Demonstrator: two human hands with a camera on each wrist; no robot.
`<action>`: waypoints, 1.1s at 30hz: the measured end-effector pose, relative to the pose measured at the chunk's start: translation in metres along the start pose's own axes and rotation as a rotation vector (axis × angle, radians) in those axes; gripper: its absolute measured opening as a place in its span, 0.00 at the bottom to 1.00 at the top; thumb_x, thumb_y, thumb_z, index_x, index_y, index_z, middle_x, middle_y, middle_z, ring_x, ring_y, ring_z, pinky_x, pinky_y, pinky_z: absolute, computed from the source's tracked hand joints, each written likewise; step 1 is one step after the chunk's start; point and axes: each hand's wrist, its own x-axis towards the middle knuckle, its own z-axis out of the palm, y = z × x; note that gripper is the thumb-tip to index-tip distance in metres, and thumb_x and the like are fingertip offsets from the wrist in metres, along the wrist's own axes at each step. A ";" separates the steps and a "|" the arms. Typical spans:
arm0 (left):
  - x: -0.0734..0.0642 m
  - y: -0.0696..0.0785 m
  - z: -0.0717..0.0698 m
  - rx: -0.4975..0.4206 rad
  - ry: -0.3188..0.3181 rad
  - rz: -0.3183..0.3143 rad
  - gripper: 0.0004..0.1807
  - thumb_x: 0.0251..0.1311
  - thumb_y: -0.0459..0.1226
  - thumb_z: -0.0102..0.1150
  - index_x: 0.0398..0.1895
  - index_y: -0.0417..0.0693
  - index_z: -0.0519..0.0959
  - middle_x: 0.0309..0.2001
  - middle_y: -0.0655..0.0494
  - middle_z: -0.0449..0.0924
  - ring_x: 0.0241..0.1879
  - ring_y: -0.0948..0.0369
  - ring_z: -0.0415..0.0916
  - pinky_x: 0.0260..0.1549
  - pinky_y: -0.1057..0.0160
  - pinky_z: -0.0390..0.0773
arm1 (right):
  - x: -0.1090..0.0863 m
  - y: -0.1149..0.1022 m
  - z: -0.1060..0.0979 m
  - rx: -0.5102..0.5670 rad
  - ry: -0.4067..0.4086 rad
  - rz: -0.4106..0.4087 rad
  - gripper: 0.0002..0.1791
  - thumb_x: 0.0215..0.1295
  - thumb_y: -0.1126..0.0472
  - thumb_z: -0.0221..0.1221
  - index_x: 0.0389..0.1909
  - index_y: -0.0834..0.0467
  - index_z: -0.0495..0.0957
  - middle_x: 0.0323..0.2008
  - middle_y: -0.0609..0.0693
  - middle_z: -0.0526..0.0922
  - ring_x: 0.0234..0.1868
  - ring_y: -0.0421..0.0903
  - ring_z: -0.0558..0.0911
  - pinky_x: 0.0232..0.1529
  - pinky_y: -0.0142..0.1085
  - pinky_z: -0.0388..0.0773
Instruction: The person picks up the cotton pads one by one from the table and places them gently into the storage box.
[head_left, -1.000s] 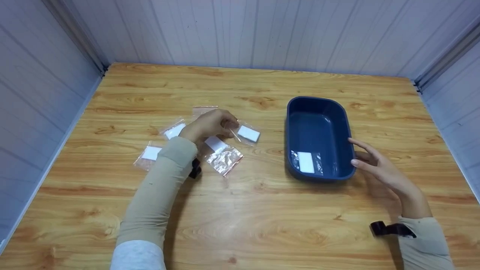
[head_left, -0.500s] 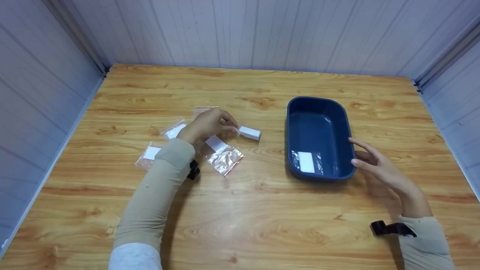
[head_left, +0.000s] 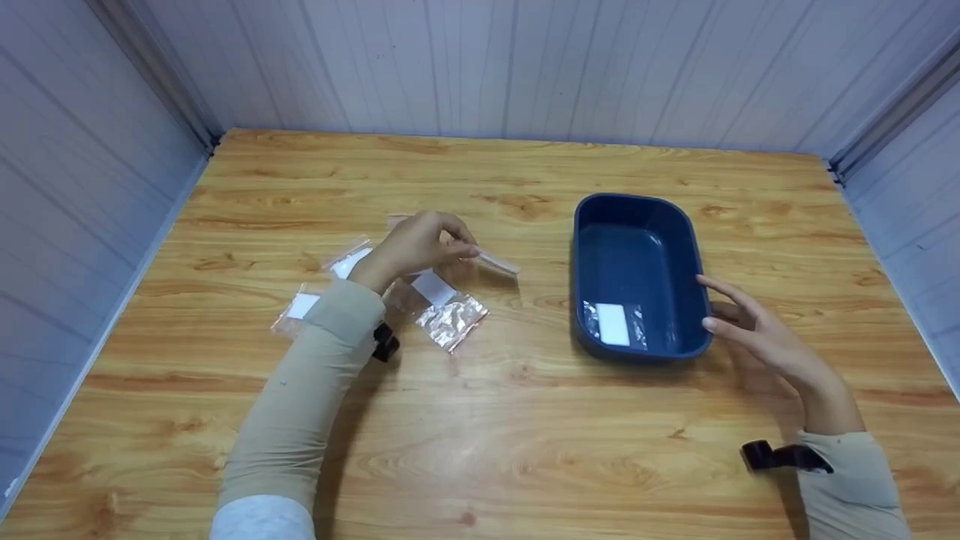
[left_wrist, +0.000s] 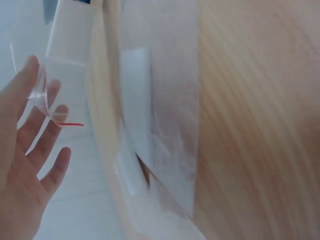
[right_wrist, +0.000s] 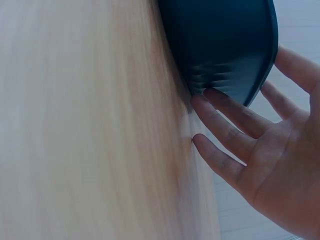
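Clock taken over the head view, twelve away from the person. Left hand (head_left: 416,247) pinches a small clear bag (head_left: 497,262) between thumb and fingertip, the remaining fingers spread and slightly bent; the bag sticks out toward four o'clock of the hand, nearly edge-on to the head camera, apparently raised from the worktop (head_left: 465,427). Left wrist view: grip is at the bag's mouth, beside the red strip (left_wrist: 67,124), where the film is bunched; a flat white block (left_wrist: 70,35) sits at the far end. Handling, judged: light overall; block probably fairly stiff, film limp and slick, so the block may swing or the bag twist when held by the mouth alone. Pinching across the block's flat faces should be steadier; little looks fragile. Other bags lie around the left hand: a white-filled one (head_left: 350,262) at nine, a second (head_left: 304,306) at eight, a crumpled one (head_left: 452,319) at five, and part of another (head_left: 398,220) near eleven. Blue tub (head_left: 637,197) stands at three, with one bagged block (head_left: 613,325) on its floor at seven. Right hand (head_left: 772,345), fingers extended, touches the tub's side at four.
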 end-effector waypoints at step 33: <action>0.004 0.043 0.010 -0.023 0.145 0.017 0.12 0.63 0.56 0.61 0.38 0.63 0.85 0.35 0.69 0.82 0.37 0.66 0.77 0.39 0.59 0.74 | 0.004 0.002 0.001 0.003 -0.011 -0.033 0.33 0.76 0.63 0.53 0.78 0.54 0.53 0.70 0.72 0.59 0.58 0.30 0.72 0.53 0.24 0.71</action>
